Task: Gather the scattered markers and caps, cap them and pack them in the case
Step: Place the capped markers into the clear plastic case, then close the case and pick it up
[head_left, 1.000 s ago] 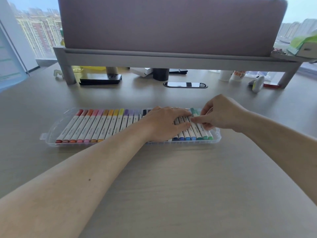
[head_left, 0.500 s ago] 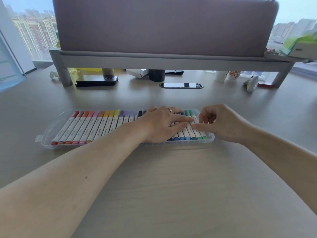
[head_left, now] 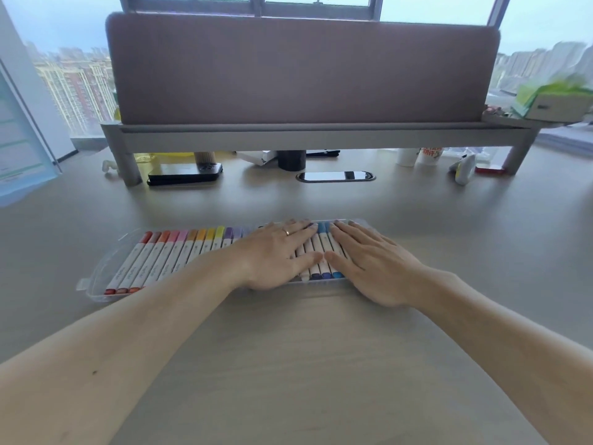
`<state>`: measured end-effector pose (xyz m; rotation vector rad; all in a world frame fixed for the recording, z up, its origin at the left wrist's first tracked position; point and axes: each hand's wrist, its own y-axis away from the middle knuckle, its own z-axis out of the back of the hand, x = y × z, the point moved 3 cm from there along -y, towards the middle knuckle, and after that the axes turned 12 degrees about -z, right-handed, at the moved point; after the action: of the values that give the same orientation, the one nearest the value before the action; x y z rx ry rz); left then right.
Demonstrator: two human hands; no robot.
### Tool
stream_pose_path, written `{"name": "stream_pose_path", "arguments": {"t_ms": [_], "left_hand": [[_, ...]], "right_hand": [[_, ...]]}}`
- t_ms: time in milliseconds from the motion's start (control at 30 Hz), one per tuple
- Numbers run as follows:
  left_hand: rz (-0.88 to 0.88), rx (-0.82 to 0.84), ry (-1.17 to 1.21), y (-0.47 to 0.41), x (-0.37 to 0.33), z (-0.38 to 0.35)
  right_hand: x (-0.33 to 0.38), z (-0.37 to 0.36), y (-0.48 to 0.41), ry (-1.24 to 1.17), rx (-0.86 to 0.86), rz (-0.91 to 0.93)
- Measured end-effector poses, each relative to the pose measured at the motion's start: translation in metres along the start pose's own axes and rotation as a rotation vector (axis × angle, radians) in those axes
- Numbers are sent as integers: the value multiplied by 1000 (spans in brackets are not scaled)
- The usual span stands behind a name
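Note:
A clear plastic case [head_left: 96, 285] lies across the desk, filled with a row of capped white markers [head_left: 167, 258] with coloured caps, running from red at the left through yellow and purple to blue. My left hand [head_left: 276, 255] lies flat, palm down, on the markers right of the middle, a ring on one finger. My right hand [head_left: 365, 261] lies flat on the case's right end, fingers spread. Blue markers [head_left: 321, 252] show between the two hands. The markers under both hands are hidden.
A grey monitor riser [head_left: 314, 136] with a mauve panel spans the back. Under it sit a black phone [head_left: 186, 175], a dark cup [head_left: 291, 160] and paper cups [head_left: 420, 157]. A cable grommet [head_left: 335, 176] is set in the desk. Bare desk lies in front of the case.
My right hand has gone from a pinch at the green markers to lying flat on the case's right end. My left hand flattened too. The camera has tilted up.

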<state>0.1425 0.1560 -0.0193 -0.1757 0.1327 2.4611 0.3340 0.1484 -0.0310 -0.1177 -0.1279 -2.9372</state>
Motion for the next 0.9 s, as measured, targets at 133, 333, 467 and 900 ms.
{"name": "stream_pose_path", "arguments": {"t_ms": [133, 333, 467, 900], "left_hand": [[15, 5, 39, 20, 4, -1], [204, -176, 60, 80, 34, 17], [738, -193, 20, 152, 103, 15], [850, -901, 622, 196, 77, 70]], "right_hand": [[0, 4, 1, 37, 26, 7], [-2, 10, 24, 11, -120, 3], [3, 3, 42, 22, -109, -18], [1, -5, 59, -415, -263, -149]]}}
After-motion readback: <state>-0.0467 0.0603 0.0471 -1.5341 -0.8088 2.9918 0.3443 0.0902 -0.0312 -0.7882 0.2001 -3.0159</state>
